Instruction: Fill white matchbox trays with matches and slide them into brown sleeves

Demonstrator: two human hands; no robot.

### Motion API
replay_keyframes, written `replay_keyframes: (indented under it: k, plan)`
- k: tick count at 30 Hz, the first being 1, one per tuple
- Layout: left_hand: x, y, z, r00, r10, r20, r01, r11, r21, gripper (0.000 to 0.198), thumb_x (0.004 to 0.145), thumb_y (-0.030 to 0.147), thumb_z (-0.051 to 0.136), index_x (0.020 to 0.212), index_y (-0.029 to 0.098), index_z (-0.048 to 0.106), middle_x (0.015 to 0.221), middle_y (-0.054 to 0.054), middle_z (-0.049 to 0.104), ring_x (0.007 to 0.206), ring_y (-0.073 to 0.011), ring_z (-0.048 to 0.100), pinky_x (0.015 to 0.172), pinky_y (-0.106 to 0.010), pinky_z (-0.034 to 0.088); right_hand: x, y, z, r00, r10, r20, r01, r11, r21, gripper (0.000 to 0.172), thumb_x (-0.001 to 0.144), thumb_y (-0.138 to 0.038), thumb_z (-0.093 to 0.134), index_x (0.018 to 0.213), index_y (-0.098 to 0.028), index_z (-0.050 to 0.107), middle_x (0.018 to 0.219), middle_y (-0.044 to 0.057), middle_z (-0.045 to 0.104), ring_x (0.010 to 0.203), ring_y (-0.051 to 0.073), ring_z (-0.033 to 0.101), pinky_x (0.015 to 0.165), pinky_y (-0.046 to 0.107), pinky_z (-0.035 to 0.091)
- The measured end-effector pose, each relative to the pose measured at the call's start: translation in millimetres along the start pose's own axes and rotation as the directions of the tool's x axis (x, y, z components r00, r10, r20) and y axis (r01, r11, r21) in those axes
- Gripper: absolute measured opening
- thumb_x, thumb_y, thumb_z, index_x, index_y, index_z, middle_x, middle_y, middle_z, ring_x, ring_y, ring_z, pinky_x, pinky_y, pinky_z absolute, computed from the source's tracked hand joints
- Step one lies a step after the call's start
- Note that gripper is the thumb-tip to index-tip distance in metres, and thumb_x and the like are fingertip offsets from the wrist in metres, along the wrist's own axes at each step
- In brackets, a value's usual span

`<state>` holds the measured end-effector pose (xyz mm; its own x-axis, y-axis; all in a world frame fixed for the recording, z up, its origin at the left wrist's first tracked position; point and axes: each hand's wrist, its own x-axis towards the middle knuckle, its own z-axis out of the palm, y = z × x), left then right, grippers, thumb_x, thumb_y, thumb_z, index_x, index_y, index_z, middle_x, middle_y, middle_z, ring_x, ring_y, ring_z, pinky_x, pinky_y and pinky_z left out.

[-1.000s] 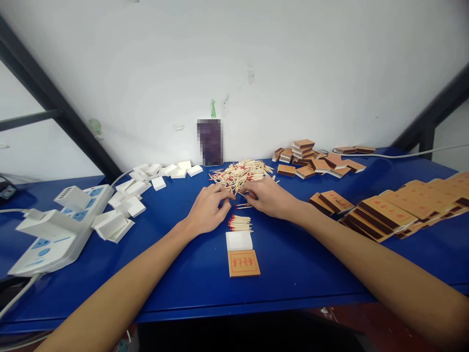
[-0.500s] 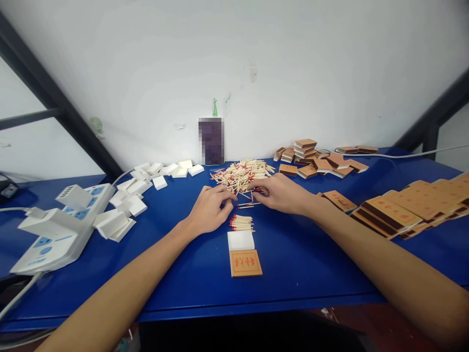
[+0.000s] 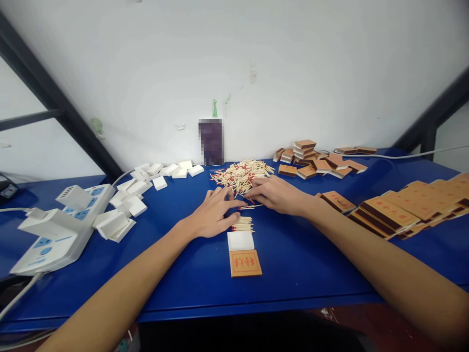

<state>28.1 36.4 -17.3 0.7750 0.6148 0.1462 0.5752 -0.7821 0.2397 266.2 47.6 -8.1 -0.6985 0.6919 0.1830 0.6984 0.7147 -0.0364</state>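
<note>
My left hand (image 3: 216,213) is open, its fingers spread low over the table. Its index finger reaches right toward a few loose matches (image 3: 252,207), and its thumb lies by the left end of a neat row of matches (image 3: 243,224) with red heads. Opposite it, my right hand (image 3: 278,194) has its fingers drawn together at the near edge of a heap of matches (image 3: 249,172); what lies between the fingertips is hidden. Below the row sits a matchbox (image 3: 246,264) with an orange cover, its white tray (image 3: 241,240) slid out on the far side.
White matchbox trays (image 3: 137,187) are scattered at left, beside a white power strip (image 3: 78,239) with plugs. Orange matchboxes (image 3: 322,164) pile up at back right, and rows of orange matchboxes (image 3: 394,212) lie at right. A pixelated dark panel (image 3: 211,143) stands against the wall.
My left hand has spread its fingers, its index finger stretching right and its thumb moving down to the row of matches. My right hand has shifted slightly, its fingers drawing closer together.
</note>
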Motion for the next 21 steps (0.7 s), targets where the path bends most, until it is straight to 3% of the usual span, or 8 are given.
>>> replay_keyframes:
  k: [4, 16, 21]
  plan:
    - [-0.5, 0.3, -0.8, 1.0, 0.012, -0.003, -0.013, 1.0, -0.014, 0.037, 0.097, 0.038, 0.041, 0.126, 0.031, 0.063, 0.106, -0.006, 0.051, 0.101, -0.025, 0.046, 0.091, -0.045, 0.036, 0.0, -2.3, 0.0, 1.0, -0.007, 0.004, 0.007, 0.999, 0.037, 0.034, 0.098, -0.019, 0.042, 0.111, -0.024, 0.073, 0.089, 0.008, 0.062, 0.075, 0.018, 0.053, 0.065, 0.03, 0.03]
    - [-0.2, 1.5, -3.1, 1.0, 0.007, 0.007, -0.007, 0.999, -0.036, 0.036, 0.096, 0.034, 0.043, 0.125, 0.032, 0.065, 0.105, -0.006, 0.053, 0.102, -0.0245, 0.048, 0.091, -0.044, 0.037, -0.6, -0.8, 2.8, 1.0, 0.006, 0.007, -0.006, 0.995, 0.101, 0.028, 0.097, -0.021, 0.046, 0.105, -0.023, 0.072, 0.09, 0.006, 0.065, 0.077, 0.018, 0.057, 0.067, 0.029, 0.035]
    - [-0.2, -1.2, -0.6, 0.999, -0.001, -0.041, -0.001, 0.998, -0.06, 0.035, 0.097, 0.031, 0.042, 0.122, 0.029, 0.065, 0.106, -0.006, 0.056, 0.103, -0.0238, 0.051, 0.094, -0.044, 0.036, -1.2, -3.7, 2.5, 1.0, 0.001, 0.008, -0.002, 0.994, 0.113, 0.027, 0.097, -0.019, 0.046, 0.104, -0.022, 0.072, 0.092, 0.007, 0.065, 0.078, 0.018, 0.058, 0.067, 0.03, 0.037]
